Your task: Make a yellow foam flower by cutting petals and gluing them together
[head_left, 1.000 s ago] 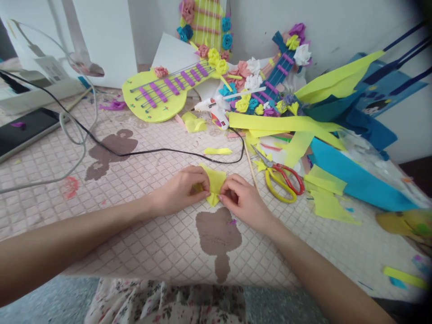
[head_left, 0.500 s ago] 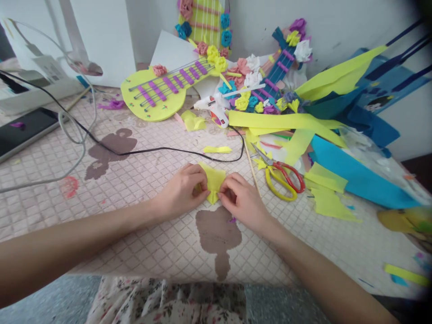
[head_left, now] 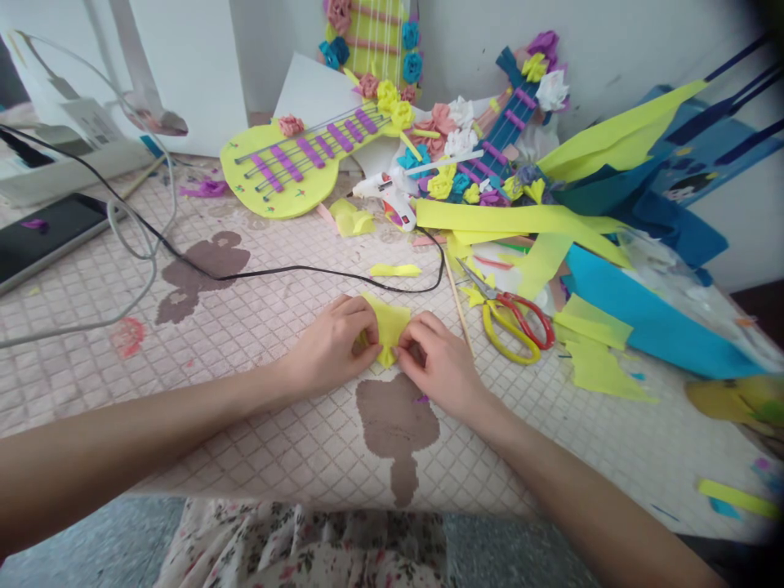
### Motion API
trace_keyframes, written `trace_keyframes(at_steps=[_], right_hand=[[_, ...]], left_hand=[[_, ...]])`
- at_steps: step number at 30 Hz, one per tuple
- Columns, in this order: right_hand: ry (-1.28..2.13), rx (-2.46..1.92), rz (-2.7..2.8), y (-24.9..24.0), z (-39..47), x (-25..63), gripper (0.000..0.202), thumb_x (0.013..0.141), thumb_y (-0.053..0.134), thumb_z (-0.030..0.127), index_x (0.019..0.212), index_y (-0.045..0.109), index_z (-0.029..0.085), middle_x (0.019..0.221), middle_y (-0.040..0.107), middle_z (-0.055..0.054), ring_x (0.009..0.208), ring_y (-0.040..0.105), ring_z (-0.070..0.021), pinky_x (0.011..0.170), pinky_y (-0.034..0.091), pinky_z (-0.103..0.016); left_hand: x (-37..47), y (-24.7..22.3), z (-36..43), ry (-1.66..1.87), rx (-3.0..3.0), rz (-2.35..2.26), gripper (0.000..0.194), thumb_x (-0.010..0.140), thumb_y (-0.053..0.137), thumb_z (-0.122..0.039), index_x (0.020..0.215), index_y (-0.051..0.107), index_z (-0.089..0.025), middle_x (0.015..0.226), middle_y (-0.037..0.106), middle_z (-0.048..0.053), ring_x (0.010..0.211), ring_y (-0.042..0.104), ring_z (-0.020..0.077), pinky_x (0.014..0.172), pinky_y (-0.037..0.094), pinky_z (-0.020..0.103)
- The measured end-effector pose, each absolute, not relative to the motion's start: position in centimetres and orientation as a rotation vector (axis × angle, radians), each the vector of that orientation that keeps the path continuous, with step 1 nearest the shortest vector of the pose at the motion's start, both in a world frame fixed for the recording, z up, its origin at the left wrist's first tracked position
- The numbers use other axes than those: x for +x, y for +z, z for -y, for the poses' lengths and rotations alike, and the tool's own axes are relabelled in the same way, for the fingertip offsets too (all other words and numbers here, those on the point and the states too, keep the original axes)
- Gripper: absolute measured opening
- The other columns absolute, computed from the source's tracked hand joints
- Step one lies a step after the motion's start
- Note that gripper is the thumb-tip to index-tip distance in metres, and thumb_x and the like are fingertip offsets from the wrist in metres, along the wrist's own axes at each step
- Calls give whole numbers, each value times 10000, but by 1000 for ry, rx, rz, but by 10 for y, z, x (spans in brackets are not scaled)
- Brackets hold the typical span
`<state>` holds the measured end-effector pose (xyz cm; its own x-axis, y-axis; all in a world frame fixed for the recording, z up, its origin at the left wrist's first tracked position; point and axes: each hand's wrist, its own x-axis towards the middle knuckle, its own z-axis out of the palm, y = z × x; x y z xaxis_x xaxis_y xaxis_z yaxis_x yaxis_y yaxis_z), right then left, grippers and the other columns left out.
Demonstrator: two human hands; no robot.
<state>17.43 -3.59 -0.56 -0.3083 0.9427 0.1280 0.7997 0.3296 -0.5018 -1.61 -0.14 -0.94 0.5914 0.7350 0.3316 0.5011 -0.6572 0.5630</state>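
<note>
A small yellow crepe paper piece [head_left: 390,320] lies between my hands, gathered into folds at its lower edge. My left hand [head_left: 341,341] pinches its left side with thumb and fingers. On the other side, my right hand [head_left: 439,357] pinches the lower right edge. Both hands are close together over the patterned tablecloth [head_left: 294,441]. Just beyond the paper lies a narrow yellow strip [head_left: 395,270]. Scissors with red and yellow handles [head_left: 511,327] and a thin wooden stick [head_left: 458,306] are right of my right hand.
A white glue gun [head_left: 385,196] with a black cord [head_left: 297,268] lies ahead. Behind it are a yellow paper guitar [head_left: 282,171] and a blue one [head_left: 503,135] with paper flowers. Blue paper [head_left: 649,318] lies right, a phone [head_left: 52,237] left.
The fingertips have drawn very slightly closer together at the gathered lower edge of the yellow paper. Everything else looks the same apart from a small shift of the view.
</note>
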Motion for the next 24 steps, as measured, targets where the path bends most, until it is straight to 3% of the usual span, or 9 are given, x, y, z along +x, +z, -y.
trace_keyframes(at_steps=[24], right_hand=[[431,-1535,2221,-7,35,171,82,826,533,200,748,511,199,847,535,-13,656,525,-117,581,377,-258]], left_hand=[[-15,-10,4,753,2417,-1017,92,753,531,-73,726,507,-157,815,549,55,821,495,192,749,445,343]])
